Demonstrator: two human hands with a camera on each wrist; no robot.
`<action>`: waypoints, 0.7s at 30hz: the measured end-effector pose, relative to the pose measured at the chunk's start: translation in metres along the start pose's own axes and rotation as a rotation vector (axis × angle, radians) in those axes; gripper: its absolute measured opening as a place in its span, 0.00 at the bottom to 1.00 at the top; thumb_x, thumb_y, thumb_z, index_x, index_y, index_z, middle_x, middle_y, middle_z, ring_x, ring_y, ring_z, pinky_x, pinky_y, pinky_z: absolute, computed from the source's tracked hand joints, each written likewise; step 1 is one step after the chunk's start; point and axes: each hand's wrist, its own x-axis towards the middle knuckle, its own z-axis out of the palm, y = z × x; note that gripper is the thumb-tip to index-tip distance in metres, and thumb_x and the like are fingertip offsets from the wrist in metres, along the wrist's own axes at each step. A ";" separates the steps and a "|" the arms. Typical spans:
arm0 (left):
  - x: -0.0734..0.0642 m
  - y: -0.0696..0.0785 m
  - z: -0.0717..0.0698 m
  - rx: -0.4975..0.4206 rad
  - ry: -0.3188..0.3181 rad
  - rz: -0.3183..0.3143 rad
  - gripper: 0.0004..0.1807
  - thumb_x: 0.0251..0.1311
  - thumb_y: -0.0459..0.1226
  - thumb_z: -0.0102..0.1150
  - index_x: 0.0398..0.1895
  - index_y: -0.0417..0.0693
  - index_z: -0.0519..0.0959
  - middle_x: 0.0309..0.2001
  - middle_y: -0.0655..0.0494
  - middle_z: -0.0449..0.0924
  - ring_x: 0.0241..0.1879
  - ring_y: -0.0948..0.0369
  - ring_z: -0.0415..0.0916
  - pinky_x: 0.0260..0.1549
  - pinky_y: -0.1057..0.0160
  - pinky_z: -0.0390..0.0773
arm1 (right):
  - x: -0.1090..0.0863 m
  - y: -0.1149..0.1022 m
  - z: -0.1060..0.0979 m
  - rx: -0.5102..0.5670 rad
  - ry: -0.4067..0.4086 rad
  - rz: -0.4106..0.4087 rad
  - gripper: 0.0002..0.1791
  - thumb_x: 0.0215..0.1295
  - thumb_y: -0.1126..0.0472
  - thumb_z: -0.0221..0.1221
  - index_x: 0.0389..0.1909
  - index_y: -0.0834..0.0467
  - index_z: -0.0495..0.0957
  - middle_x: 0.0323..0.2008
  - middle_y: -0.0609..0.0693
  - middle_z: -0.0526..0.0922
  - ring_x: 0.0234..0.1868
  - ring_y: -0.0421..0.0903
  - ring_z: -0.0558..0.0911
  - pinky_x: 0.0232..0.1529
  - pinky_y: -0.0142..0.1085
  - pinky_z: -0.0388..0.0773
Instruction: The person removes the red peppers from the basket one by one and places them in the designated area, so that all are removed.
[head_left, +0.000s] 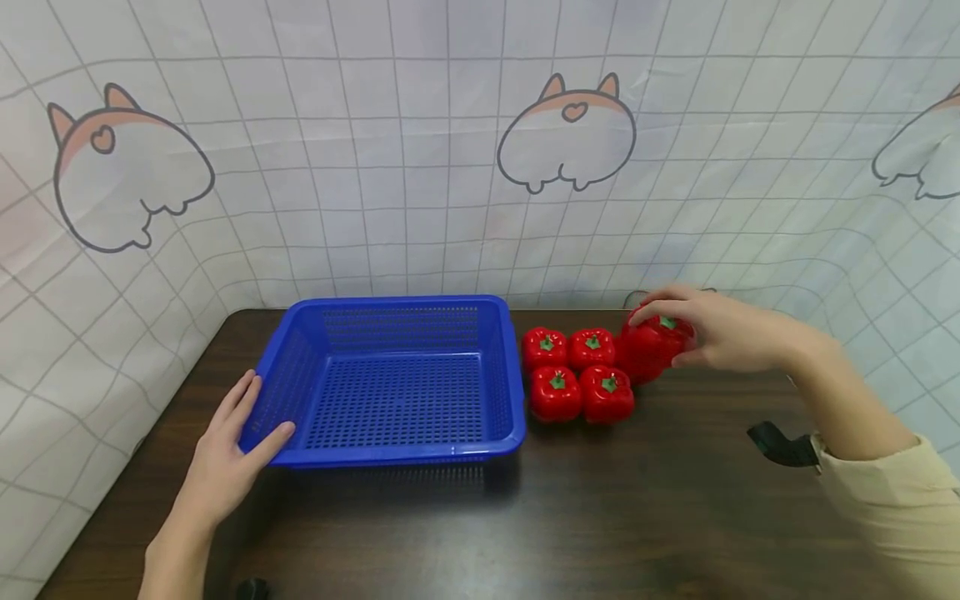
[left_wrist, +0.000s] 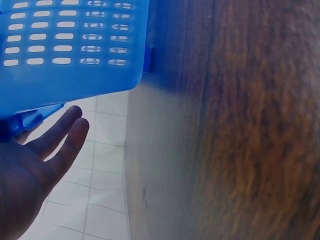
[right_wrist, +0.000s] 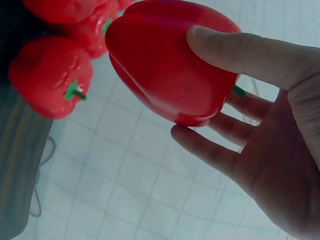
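Observation:
My left hand (head_left: 225, 462) rests at the near left corner of a blue plastic basket (head_left: 397, 454), thumb over the rim, with the other fingers fairly straight along its left side. The left wrist view shows those fingers (left_wrist: 70, 140) extended just outside the perforated wall. In my right hand (head_left: 720, 329) is a glossy red bell pepper (right_wrist: 170, 65) with a green stem, pinched between thumb and fingers and raised clear of the table. Several more red bell peppers (head_left: 556, 393) stand in a tight group between the basket and the right hand.
A dark wooden table (head_left: 585, 517) carries everything. Behind it hangs a white gridded cloth (head_left: 420, 167) with cartoon animal prints, which also runs along both sides. A black strap (head_left: 783, 446) sticks out by the right sleeve. Thin wire (right_wrist: 42, 160) loops at the table's back edge.

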 end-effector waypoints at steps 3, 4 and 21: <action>0.000 0.000 -0.001 0.003 0.001 0.002 0.45 0.68 0.45 0.65 0.82 0.45 0.53 0.82 0.50 0.47 0.77 0.35 0.47 0.67 0.28 0.52 | -0.005 0.003 0.002 0.007 -0.004 0.014 0.35 0.53 0.74 0.73 0.61 0.49 0.78 0.66 0.50 0.72 0.55 0.49 0.76 0.41 0.38 0.82; 0.000 0.000 -0.001 0.003 0.000 0.001 0.45 0.68 0.45 0.65 0.82 0.45 0.53 0.82 0.50 0.47 0.77 0.36 0.47 0.67 0.28 0.52 | -0.007 0.004 0.003 0.015 -0.005 0.019 0.35 0.53 0.75 0.73 0.61 0.49 0.79 0.66 0.51 0.72 0.54 0.49 0.76 0.41 0.37 0.82; 0.000 0.000 -0.001 -0.001 0.003 -0.005 0.46 0.67 0.45 0.66 0.82 0.46 0.54 0.82 0.51 0.47 0.76 0.35 0.47 0.67 0.28 0.53 | -0.027 0.020 0.033 0.101 -0.004 0.109 0.34 0.51 0.78 0.71 0.59 0.51 0.80 0.66 0.54 0.72 0.56 0.53 0.77 0.36 0.34 0.82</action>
